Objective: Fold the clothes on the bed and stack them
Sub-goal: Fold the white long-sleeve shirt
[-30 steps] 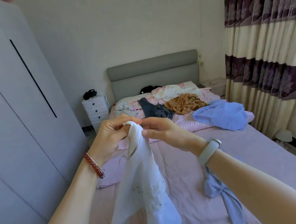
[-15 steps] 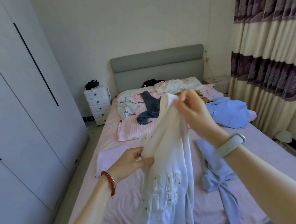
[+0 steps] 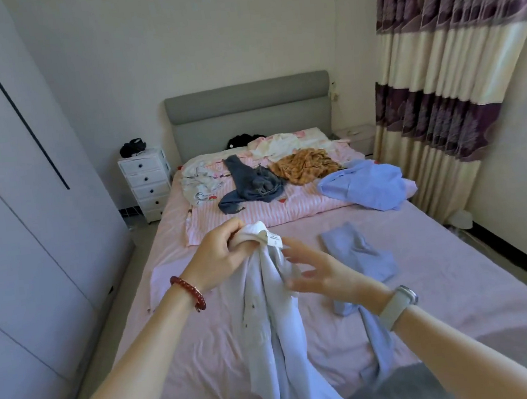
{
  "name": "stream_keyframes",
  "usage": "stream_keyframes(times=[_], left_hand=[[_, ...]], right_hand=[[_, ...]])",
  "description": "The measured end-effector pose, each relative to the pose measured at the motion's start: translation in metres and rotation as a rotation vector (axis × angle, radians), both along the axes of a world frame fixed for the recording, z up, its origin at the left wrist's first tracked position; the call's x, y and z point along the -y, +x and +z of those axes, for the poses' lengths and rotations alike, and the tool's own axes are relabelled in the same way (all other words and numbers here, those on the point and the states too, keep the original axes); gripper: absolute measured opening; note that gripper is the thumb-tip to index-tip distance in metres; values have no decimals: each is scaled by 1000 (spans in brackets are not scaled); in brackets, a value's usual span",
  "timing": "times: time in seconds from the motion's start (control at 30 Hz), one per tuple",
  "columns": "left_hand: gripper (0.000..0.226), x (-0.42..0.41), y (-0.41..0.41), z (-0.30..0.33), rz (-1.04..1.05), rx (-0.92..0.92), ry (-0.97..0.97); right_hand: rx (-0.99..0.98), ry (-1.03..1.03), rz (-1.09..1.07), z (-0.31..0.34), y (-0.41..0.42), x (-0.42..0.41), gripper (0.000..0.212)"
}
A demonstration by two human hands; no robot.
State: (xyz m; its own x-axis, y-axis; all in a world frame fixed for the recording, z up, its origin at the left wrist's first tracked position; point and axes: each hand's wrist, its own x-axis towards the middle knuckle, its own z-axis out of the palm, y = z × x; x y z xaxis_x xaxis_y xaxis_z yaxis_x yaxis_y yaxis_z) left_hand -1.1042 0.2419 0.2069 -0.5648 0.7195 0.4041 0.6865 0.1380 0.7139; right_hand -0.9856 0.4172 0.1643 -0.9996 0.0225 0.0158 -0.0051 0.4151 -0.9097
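My left hand [image 3: 219, 258] grips the top of a white garment [image 3: 274, 320] near its label, and the cloth hangs down over the pink bed [image 3: 455, 261]. My right hand [image 3: 321, 274] is just right of the garment with fingers spread and holds nothing. A light blue garment [image 3: 357, 251] lies crumpled on the sheet to the right. Farther back, on a pink striped quilt [image 3: 289, 209], lie dark jeans [image 3: 251, 184], an orange patterned piece [image 3: 304, 166], a blue shirt [image 3: 364, 186] and a white printed piece [image 3: 199, 183].
A white wardrobe [image 3: 32, 221] runs along the left side. White drawers [image 3: 146, 185] stand by the grey headboard [image 3: 247, 110]. Striped curtains [image 3: 454, 84] hang on the right, with a narrow strip of floor beside the bed.
My left hand moved up to take the garment's top near the label. My right hand let go of it and dropped to the right with fingers spread.
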Motion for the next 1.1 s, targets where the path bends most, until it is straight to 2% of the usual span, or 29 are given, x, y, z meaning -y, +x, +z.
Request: stream_keyframes(times=[0.03, 0.1, 0.13, 0.2, 0.37, 0.43, 0.6, 0.67, 0.77, 0.9, 1.0, 1.03, 1.1], left_hand=[[24, -1, 3, 4, -12, -23, -5], [23, 0, 7, 8, 2, -70, -16], [22, 1, 7, 9, 25, -92, -22], [19, 7, 3, 12, 85, -130, -35], [33, 22, -9, 20, 230, -217, -118], [31, 27, -10, 23, 260, -224, -150], [29, 49, -9, 13, 251, -334, -410], [28, 61, -6, 4, 213, -242, -487], [24, 72, 9, -9, 173, -25, -403], [14, 74, 30, -19, 176, 135, -226], [21, 75, 43, -23, 221, 258, -79], [21, 73, 50, -24, 240, 253, -56], [14, 68, 62, -28, 303, 131, -47]], right_hand=[[-33, 12, 0, -1, -4, 1, 60], [-96, 64, -66, 1, -9, 3, 21], [-120, 102, -121, 3, -10, 0, 18], [-163, 180, -206, 6, -11, -9, 30], [-241, 256, -283, 28, -2, -31, 25], [-245, 279, -274, 36, 2, -31, 26], [-321, 411, -255, 53, 30, -27, 31], [-283, 437, -235, 58, 45, -28, 32], [-170, 437, -198, 57, 64, -32, 27], [-182, 329, -206, 43, 93, -39, 13], [-157, 319, -257, 32, 112, -47, 13], [-149, 339, -290, 30, 116, -49, 12], [-139, 419, -381, 25, 123, -53, 11]])
